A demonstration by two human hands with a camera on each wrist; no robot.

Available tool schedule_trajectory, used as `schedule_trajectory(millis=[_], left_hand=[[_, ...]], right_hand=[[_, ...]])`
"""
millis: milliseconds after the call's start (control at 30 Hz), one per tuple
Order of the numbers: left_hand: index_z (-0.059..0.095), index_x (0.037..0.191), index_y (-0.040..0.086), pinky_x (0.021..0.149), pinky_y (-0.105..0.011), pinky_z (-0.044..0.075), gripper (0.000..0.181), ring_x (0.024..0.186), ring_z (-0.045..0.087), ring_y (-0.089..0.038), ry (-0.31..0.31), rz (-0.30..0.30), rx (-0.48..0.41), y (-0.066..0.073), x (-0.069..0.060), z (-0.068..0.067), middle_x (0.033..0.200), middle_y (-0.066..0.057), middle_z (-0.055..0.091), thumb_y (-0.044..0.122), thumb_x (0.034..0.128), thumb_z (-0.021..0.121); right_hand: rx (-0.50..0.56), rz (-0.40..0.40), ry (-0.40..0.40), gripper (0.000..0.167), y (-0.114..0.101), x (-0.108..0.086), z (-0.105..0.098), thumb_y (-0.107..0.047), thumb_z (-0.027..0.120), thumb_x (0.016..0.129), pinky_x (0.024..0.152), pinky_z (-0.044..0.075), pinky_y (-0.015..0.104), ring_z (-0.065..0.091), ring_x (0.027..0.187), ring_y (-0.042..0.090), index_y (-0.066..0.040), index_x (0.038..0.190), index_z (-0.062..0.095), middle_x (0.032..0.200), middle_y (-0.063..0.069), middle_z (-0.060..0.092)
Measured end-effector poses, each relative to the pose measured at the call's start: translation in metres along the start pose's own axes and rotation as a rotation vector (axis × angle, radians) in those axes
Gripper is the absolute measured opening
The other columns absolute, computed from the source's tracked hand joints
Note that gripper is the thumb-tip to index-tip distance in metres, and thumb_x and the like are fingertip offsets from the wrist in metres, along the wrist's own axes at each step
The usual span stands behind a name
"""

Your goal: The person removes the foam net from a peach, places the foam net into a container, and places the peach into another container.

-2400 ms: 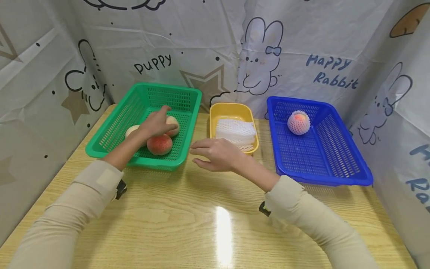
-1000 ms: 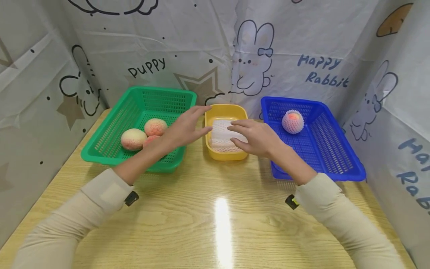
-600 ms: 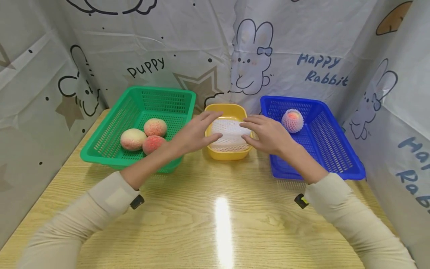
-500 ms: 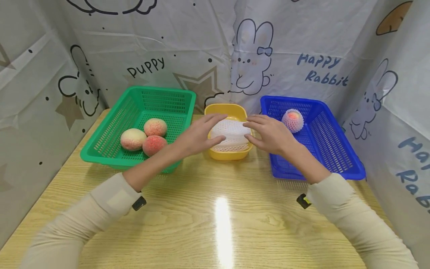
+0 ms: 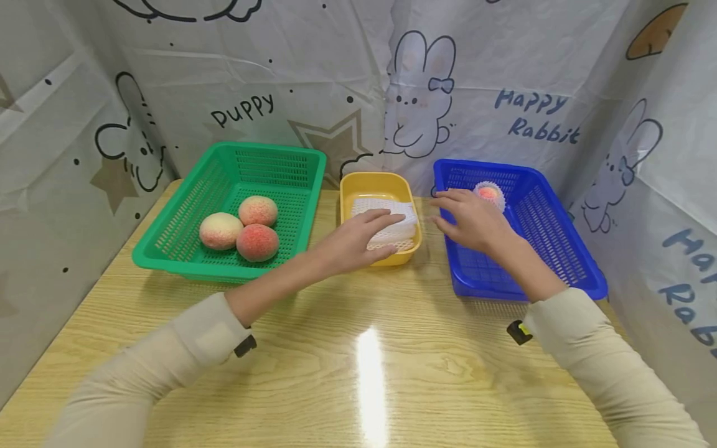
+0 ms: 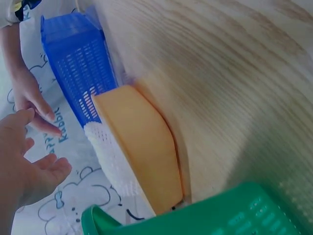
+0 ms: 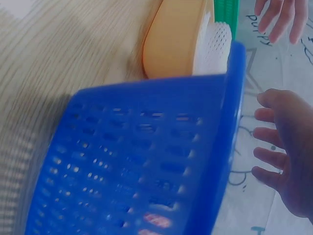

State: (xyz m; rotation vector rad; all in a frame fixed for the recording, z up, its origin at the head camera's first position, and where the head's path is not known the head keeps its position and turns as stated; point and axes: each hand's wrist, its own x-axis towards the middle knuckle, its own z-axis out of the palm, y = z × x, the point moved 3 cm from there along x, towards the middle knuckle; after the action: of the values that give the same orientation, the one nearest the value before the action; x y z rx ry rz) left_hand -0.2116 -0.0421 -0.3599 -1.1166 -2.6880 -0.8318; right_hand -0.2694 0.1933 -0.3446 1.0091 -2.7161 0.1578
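My left hand (image 5: 355, 244) hovers over the front of a yellow tub (image 5: 375, 182), fingers loosely extended and holding nothing. White foam fruit nets (image 5: 407, 229) lie in that tub, partly covered by this hand. Farther right, my right hand (image 5: 476, 219) is above the left side of a blue basket (image 5: 560, 239), its fingers relaxed and apart with nothing in them. A peach in a foam net (image 5: 488, 191) sits inside the blue basket, partly hidden behind the right hand. Both hands appear bare of objects in the wrist views too.
On the left, a green basket (image 5: 274, 165) contains a pale peach (image 5: 221, 231), a speckled peach (image 5: 258, 212) and a redder peach (image 5: 257, 242). All containers stand on a wooden table (image 5: 313, 373). A printed cloth (image 5: 330, 56) hangs behind.
The left hand has left the green basket and moved right to the yellow tub. From near the tub, the right hand has shifted right over the blue basket. The peaches stayed put.
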Motion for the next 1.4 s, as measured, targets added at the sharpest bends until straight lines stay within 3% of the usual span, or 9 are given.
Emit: schedule_trajectory(millis=[267,500,733,933,1400], left_hand=[[0.051,0.146,0.013,0.111,-0.047,0.037,0.055,0.133,0.046,-0.035,-0.043,0.018,-0.004,0.006,0.004,0.019,0.147,-0.021,0.047,0.029,0.0968,0.068],[0.053,0.144,0.01,0.112,-0.043,0.038,0.052,0.133,0.046,-0.034,-0.05,0.091,0.019,0.013,0.007,0.032,0.145,-0.021,0.048,0.026,0.097,0.068],[0.053,0.145,0.012,0.111,-0.042,0.039,0.053,0.133,0.047,-0.034,-0.061,0.127,0.032,0.024,0.011,0.043,0.146,-0.019,0.048,0.028,0.0967,0.068],[0.052,0.145,0.013,0.111,-0.042,0.038,0.053,0.132,0.047,-0.033,-0.094,0.178,0.028,0.033,0.017,0.052,0.145,-0.019,0.049,0.027,0.0969,0.068],[0.05,0.148,0.019,0.114,-0.041,0.033,0.053,0.139,0.04,-0.032,-0.19,0.167,0.069,0.046,0.028,0.07,0.153,-0.018,0.039,0.031,0.0989,0.065]], right_hand=[[-0.012,0.032,-0.009,0.035,0.014,-0.005,0.008,-0.024,0.068,0.095,0.106,0.041,0.052,0.054,0.124,0.039,-0.003,0.122,0.069,0.128,0.019,0.063],[-0.016,0.048,-0.015,0.035,0.023,-0.01,0.014,-0.024,0.067,0.095,0.104,0.043,0.054,0.055,0.123,0.039,-0.002,0.122,0.069,0.128,0.021,0.062],[-0.048,0.161,-0.083,0.041,0.038,-0.013,0.017,-0.029,0.064,0.097,0.096,0.047,0.058,0.052,0.126,0.037,-0.005,0.131,0.064,0.135,0.019,0.059],[-0.044,0.211,-0.149,0.043,0.054,-0.016,0.022,-0.026,0.062,0.098,0.095,0.047,0.06,0.05,0.127,0.039,-0.003,0.134,0.06,0.137,0.021,0.055],[0.101,0.454,-0.3,0.064,0.087,-0.023,0.014,-0.026,0.065,0.097,0.103,0.033,0.071,0.035,0.132,0.055,-0.002,0.149,0.037,0.151,0.032,0.031]])
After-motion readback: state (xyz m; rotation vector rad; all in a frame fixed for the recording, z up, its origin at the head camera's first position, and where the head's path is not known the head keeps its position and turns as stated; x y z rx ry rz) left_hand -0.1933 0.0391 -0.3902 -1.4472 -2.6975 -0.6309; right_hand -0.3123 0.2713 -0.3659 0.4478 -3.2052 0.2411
